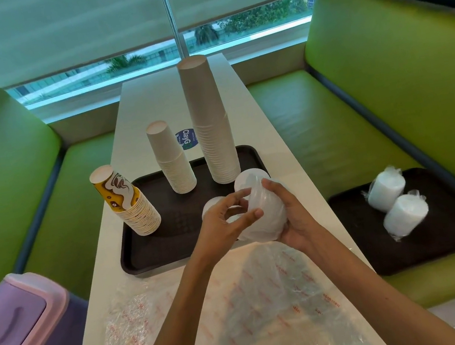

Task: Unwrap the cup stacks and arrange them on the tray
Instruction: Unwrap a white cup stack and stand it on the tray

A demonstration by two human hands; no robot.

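Cup stack (266, 211) in right grip (293, 218) | tray (150, 259) behind | wrappers (264, 300) nearer

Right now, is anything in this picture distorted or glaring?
Head view: the wide lens bows the green benches and tilts the tall white paper cup stack; daylight leaves a sheen on the white table; the clear-wrapped white stack in the right hand looks washed out.
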